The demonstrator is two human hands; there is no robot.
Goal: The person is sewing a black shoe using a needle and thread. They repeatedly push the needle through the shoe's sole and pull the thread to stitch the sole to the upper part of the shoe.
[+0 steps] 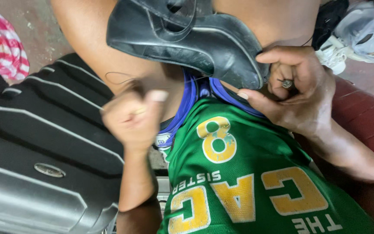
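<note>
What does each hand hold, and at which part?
The right hand grips the black shoe at its edge. The left hand pinches something thin; what it is cannot be told.

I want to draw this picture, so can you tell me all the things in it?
Shoe: one, black, top middle, resting on the knee.
Suitcase: one, black and grey, ribbed, left.
Striped cloth: one, red and white, top left.
Plastic bag: one, clear, top right.
Bench surface: one, dark red, right.
Jersey: one, green with yellow print, bottom middle.
Small metal tool: one, silvery, in the right hand.
Left hand: fisted, blurred, beside the suitcase.
Right hand: touching the shoe's edge.
</note>
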